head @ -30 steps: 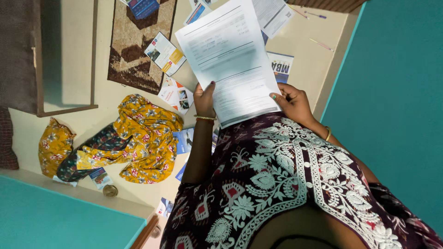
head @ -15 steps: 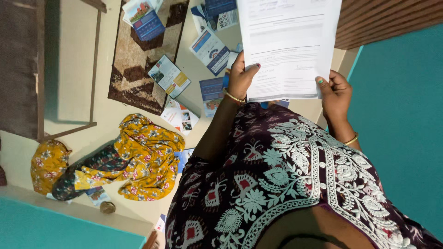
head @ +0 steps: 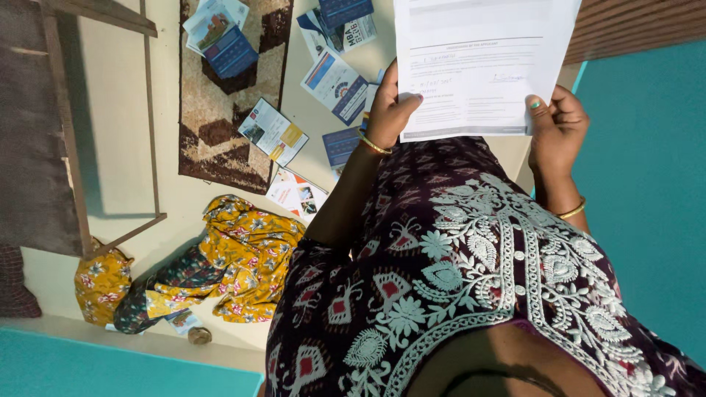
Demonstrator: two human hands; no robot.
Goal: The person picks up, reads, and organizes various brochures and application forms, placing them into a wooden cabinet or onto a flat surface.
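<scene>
Hands first: the left hand (head: 390,110) pinches the lower left corner of a white printed sheet (head: 482,66), thumb over the front and fingers curled behind, a gold bangle (head: 373,143) at its wrist; the right hand (head: 557,129) closes on the lower right corner in the same way, its thumbnail painted green, with a second thin bangle (head: 572,212) at that wrist; the sheet is held up in front of the person's chest, between the two hands, its top edge running out of the frame; it is a plain white page, flat and uncreased where it shows, carrying lines of small dark type, a grey band near the top, ruled lines and what looks like a handwritten mark at the lower right, all too small to make out; below the hands spreads a dark maroon garment (head: 471,279) with pale embroidered flowers; on the cream floor (head: 118,110) beyond lie several leaflets (head: 337,82) in blue, white and orange, some on a brown patterned rug (head: 220,125), others just beside it; a crumpled yellow floral cloth (head: 243,257) lies near the person's left arm; a wooden frame (head: 147,117) stands at the left, and a teal wall (head: 647,206) fills the right side.
</scene>
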